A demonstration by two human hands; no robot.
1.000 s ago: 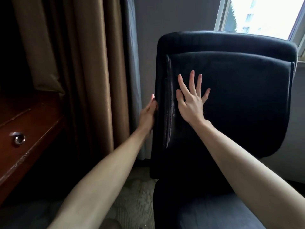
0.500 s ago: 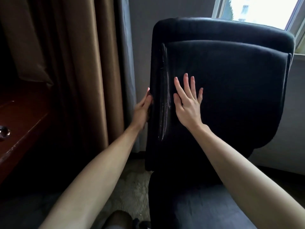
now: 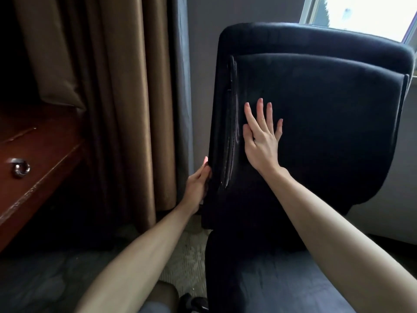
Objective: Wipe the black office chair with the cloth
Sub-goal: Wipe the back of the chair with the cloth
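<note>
The black office chair (image 3: 327,123) fills the right half of the view, its padded backrest facing me and its seat below. My right hand (image 3: 261,138) lies flat on the backrest near its left side, fingers straight and spread. My left hand (image 3: 198,184) is at the backrest's left edge, lower down. Its thumb shows on my side of the edge and the fingers are hidden behind it. No cloth is in view.
Brown and grey curtains (image 3: 126,105) hang just left of the chair. A dark red wooden desk with a metal ring pull (image 3: 20,168) stands at the far left. A window (image 3: 361,14) is behind the chair. Patterned carpet (image 3: 187,258) shows beneath.
My left hand has slid down the backrest's left edge. My right hand has stayed flat on the backrest, sitting a little lower on it. The camera view has shifted.
</note>
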